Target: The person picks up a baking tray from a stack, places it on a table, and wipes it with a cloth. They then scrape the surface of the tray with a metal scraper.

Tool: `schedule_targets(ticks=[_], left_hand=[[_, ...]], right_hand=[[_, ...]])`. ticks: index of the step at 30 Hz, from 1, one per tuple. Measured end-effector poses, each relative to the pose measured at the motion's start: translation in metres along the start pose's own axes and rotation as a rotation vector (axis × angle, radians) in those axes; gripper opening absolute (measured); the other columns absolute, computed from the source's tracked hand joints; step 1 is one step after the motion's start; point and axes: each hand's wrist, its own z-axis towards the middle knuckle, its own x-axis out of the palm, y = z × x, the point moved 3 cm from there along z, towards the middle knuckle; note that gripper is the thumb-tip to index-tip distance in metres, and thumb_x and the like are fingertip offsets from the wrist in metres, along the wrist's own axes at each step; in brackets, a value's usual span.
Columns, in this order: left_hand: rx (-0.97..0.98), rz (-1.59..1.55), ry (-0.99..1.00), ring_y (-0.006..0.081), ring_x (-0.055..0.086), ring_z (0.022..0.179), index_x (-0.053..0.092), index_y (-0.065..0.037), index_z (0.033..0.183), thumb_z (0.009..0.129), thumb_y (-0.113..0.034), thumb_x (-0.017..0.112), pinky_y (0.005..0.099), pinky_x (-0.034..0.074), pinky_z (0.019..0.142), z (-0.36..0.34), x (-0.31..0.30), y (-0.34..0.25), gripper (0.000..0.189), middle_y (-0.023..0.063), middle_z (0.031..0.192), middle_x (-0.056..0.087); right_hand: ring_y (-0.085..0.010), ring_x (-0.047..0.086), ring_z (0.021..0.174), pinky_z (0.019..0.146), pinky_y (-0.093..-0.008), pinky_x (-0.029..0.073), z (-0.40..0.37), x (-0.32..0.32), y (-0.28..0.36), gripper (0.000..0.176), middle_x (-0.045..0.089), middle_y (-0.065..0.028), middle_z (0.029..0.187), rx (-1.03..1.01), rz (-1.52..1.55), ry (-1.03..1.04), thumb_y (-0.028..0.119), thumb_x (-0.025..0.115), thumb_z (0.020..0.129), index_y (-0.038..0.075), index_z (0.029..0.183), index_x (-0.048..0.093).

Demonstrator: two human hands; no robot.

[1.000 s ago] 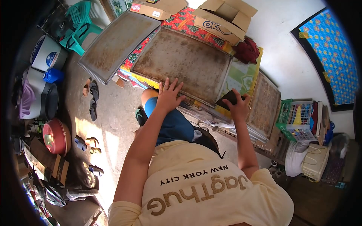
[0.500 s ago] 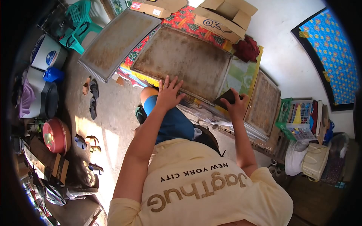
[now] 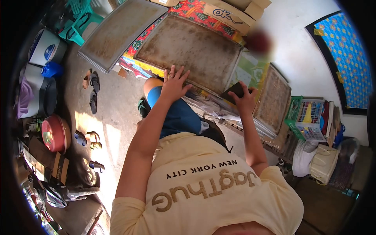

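Observation:
A brown-stained rectangular panel (image 3: 192, 53) with a thin raised rim lies on the table in front of me. My left hand (image 3: 175, 84) rests at its near edge, fingers spread and holding nothing. At the panel's near right corner, my right hand (image 3: 244, 97) grips a dark, flat rectangular pad (image 3: 232, 93) between thumb and fingers. I cannot make out what the pad is made of. A second stained panel (image 3: 123, 33) lies to the left, jutting past the table edge. To the right a stack of similar panels (image 3: 273, 103) stands lower.
Under the panels is a red patterned tablecloth (image 3: 192, 13), with a cardboard box (image 3: 229, 17) behind. Green and white crates (image 3: 309, 117) stand at the right. Sandals (image 3: 94, 92) and a red tub (image 3: 55, 133) are on the floor at left, near a green chair (image 3: 84, 25).
The whole view has shifted slightly, with the table sitting higher in it. Both hands stay at nearly the same places on the panel, and the right still grips the pad.

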Motion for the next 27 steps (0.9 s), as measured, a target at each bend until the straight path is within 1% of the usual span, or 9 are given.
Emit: schedule_targets(ticks=[3,6,9,12,18,21,24,27], left_hand=[[-0.006,-0.002,0.0,0.0391,0.019,0.147,0.043,-0.024,0.147,0.092,-0.055,0.052,0.0624,0.012,0.116,-0.001,0.0,0.0,0.064,0.0061,0.157,0.033],[-0.006,0.0,-0.003,0.0394,0.019,0.147,0.043,-0.024,0.147,0.092,-0.055,0.053,0.0629,0.012,0.116,0.0,-0.001,-0.001,0.064,0.0064,0.156,0.033],[0.0,-0.002,-0.011,0.0396,0.019,0.147,0.043,-0.024,0.147,0.092,-0.056,0.052,0.0631,0.012,0.116,-0.001,0.002,0.0,0.065,0.0065,0.156,0.033],[0.001,-0.002,-0.016,0.0396,0.019,0.147,0.043,-0.024,0.147,0.092,-0.057,0.052,0.0631,0.012,0.116,0.0,0.003,0.001,0.065,0.0065,0.156,0.033],[-0.007,-0.004,-0.014,0.0393,0.019,0.147,0.042,-0.024,0.147,0.092,-0.057,0.052,0.0629,0.012,0.116,-0.001,0.001,0.0,0.065,0.0064,0.156,0.033],[-0.005,0.001,-0.018,0.039,0.02,0.147,0.042,-0.025,0.148,0.092,-0.057,0.052,0.0627,0.012,0.116,-0.002,0.002,0.001,0.065,0.0062,0.156,0.034],[-0.004,0.0,-0.024,0.0388,0.02,0.147,0.041,-0.025,0.148,0.092,-0.057,0.052,0.0624,0.011,0.116,-0.001,0.004,0.002,0.065,0.006,0.156,0.034],[-0.007,0.002,-0.03,0.0376,0.02,0.147,0.043,-0.025,0.147,0.091,-0.057,0.052,0.0612,0.011,0.117,-0.002,0.004,0.002,0.065,0.0054,0.156,0.035]], right_hand=[[-0.0354,0.062,0.095,0.073,-0.0447,0.054,0.006,0.006,-0.012,0.065,0.045,-0.0131,0.116,0.092,0.049,-0.065,0.056,0.08,0.068,0.033,0.126,0.059],[-0.0356,0.062,0.096,0.072,-0.0448,0.054,0.0,0.0,0.012,0.066,0.044,-0.0131,0.117,0.036,-0.014,0.013,0.058,0.079,0.069,0.033,0.127,0.059],[-0.0361,0.061,0.098,0.073,-0.0454,0.054,0.005,-0.003,0.014,0.066,0.044,-0.0136,0.117,0.073,0.013,-0.009,0.059,0.078,0.07,0.035,0.128,0.058],[-0.0366,0.06,0.099,0.075,-0.0457,0.053,0.002,0.003,0.018,0.066,0.044,-0.0139,0.117,0.031,-0.037,0.024,0.059,0.078,0.07,0.035,0.128,0.058],[-0.0368,0.058,0.102,0.078,-0.0467,0.052,0.007,0.009,0.015,0.067,0.043,-0.014,0.118,0.089,-0.016,0.04,0.059,0.079,0.068,0.035,0.127,0.058],[-0.0369,0.058,0.102,0.08,-0.0464,0.052,0.004,0.004,0.024,0.067,0.043,-0.0135,0.119,0.088,0.044,0.068,0.056,0.081,0.069,0.032,0.127,0.058],[-0.0366,0.057,0.102,0.085,-0.0449,0.051,0.014,0.008,0.013,0.068,0.041,-0.0151,0.12,0.169,0.245,0.043,0.051,0.082,0.071,0.024,0.128,0.057],[-0.0366,0.055,0.104,0.091,-0.0437,0.049,0.029,0.014,0.004,0.075,0.039,-0.0184,0.121,0.182,0.34,-0.061,0.046,0.085,0.069,0.014,0.13,0.054]])
